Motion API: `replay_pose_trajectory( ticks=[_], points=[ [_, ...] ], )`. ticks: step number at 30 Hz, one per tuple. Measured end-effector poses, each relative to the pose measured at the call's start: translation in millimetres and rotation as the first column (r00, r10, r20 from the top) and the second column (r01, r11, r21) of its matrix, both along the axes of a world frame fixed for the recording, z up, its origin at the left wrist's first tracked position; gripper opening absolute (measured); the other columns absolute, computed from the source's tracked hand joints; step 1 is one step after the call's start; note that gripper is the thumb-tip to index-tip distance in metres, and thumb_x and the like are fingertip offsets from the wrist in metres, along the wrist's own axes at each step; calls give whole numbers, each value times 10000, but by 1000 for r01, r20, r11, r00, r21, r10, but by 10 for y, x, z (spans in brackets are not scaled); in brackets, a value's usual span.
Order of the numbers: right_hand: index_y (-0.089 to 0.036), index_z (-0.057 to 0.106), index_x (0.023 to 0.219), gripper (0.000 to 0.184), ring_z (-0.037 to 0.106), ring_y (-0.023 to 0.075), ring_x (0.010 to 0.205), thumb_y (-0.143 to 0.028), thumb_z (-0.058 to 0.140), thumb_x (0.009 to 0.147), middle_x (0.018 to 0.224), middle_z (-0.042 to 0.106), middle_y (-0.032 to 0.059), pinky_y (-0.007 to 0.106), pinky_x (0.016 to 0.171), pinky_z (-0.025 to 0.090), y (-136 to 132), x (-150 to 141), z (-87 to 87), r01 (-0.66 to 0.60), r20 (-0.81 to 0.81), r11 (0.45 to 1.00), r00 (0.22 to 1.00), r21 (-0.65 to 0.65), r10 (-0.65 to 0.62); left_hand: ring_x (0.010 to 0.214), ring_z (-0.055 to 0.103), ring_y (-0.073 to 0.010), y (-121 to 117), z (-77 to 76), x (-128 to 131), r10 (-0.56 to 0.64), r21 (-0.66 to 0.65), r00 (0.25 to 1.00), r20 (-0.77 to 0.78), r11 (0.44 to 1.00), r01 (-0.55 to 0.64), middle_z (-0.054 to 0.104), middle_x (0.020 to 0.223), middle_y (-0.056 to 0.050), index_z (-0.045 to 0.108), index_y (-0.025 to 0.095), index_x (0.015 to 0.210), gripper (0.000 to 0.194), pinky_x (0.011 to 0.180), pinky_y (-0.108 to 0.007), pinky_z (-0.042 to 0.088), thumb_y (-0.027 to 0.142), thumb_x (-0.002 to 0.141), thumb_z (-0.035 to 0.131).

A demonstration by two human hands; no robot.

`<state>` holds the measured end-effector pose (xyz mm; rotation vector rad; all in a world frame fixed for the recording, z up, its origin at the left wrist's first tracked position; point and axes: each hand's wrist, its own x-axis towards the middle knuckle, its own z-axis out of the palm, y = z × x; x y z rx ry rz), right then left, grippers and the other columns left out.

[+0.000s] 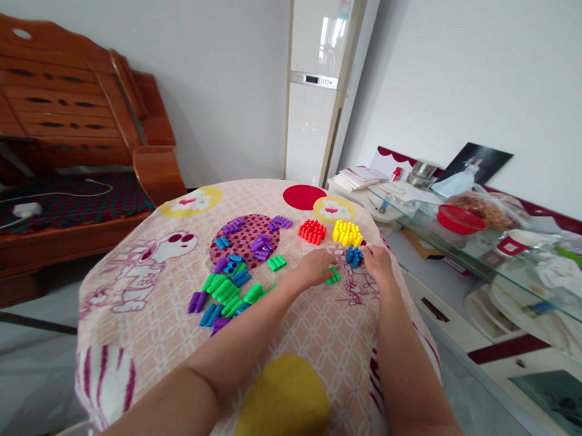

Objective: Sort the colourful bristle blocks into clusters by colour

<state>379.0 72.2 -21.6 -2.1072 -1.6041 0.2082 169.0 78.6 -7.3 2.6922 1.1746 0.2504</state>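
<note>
Blue pegs (353,256) ctr-right of frame, just left of R hand (376,260); green pegs (334,277) beside L hand (315,269). Both hands half-curled, can't tell if gripping. Blue sticker (346,1), top ctr, illegible.

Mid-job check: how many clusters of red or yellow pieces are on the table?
2 in view: the red cluster beyond the left hand, and the yellow cluster just right of it. The arms may hide stray pieces.
</note>
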Motion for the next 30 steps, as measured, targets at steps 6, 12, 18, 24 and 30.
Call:
replay_pose_trajectory(
  ticks=[6, 12, 18, 24, 30],
  points=[
    [-131, 761, 821, 422, 643, 177, 743, -316, 405, 951, 768, 740, 104, 239, 624, 369, 4, -16, 28, 11, 59, 1000, 998, 25, -12, 1077, 642, -262, -161, -53, 4, -11, 10, 999, -34, 1000, 12, 691, 1142, -117, 661, 179, 1209, 423, 916, -328, 500, 235, 790, 656],
    [-136, 763, 817, 435, 650, 188, 778, -342, 403, 948, 835, 747, 122, 246, 649, 385, 10, -3, 25, 6, 105, 1000, 994, 4, -6, 1080, 642, -258, -181, -125, 7, 68, 35, 997, -29, 997, -67, 692, 1119, -147, 660, 132, 1148, 307, 918, -345, 499, 200, 892, 503],
    [-136, 763, 911, 426, 674, 210, 830, -339, 390, 946, 794, 740, 114, 260, 710, 447, 0, 11, -9, 5, 49, 1000, 999, 1, -5, 1037, 664, -248, 36, 110, -499, 359, 41, 932, -50, 933, -357, 712, 1088, -138, 676, 146, 1101, 289, 850, -317, 507, 205, 906, 471],
    [-150, 761, 909, 408, 676, 222, 868, -349, 406, 938, 803, 738, 111, 273, 737, 473, -9, 14, -3, 11, 42, 1000, 999, 5, -11, 1109, 639, -253, 236, 333, -1248, 547, 78, 837, 28, 833, -547, 704, 1169, -124, 656, 147, 1200, 367, 924, -305, 481, 215, 858, 543],
    [-145, 756, 864, 398, 675, 224, 849, -337, 414, 931, 787, 732, 112, 276, 724, 475, -4, 21, -17, 5, 34, 1000, 999, 20, -6, 1076, 643, -266, 260, 392, -1911, 611, -17, 782, -125, 787, -617, 705, 1176, -104, 642, 184, 1256, 530, 867, -284, 486, 336, 749, 679]
  ],
)
